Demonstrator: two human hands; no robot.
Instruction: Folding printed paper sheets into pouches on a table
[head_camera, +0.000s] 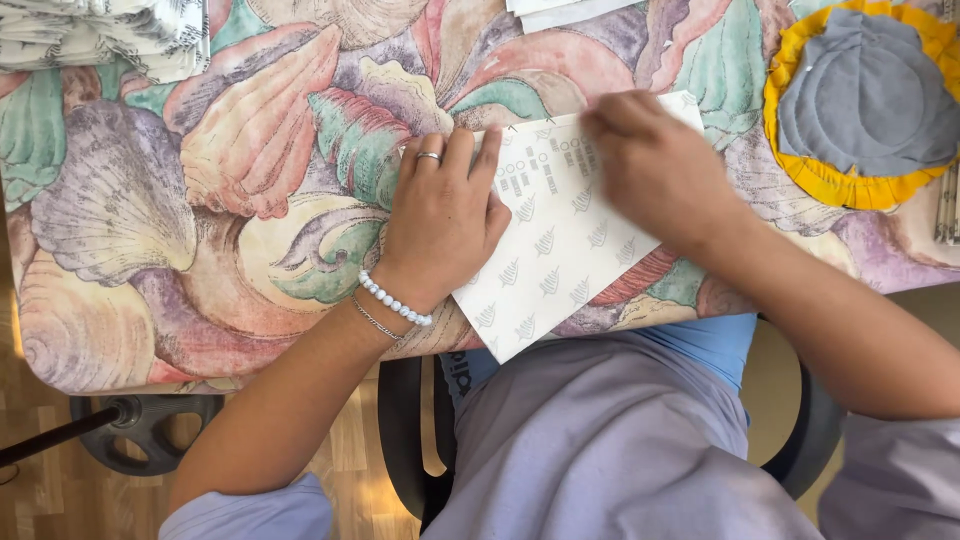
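Observation:
A white sheet of paper (555, 250) printed with small grey leaf marks lies tilted on the table, its lower corner hanging over the near edge. My left hand (440, 215), with a ring and a bead bracelet, presses flat on the sheet's left edge. My right hand (655, 165) rests fingers-down on the sheet's upper right part and looks blurred.
The table (200, 220) is covered with a cloth of large shell patterns. A stack of grey round fabric pieces on yellow ones (865, 95) sits at the top right. Folded patterned cloth (110, 35) lies top left. A chair base (145, 425) stands on the wooden floor below.

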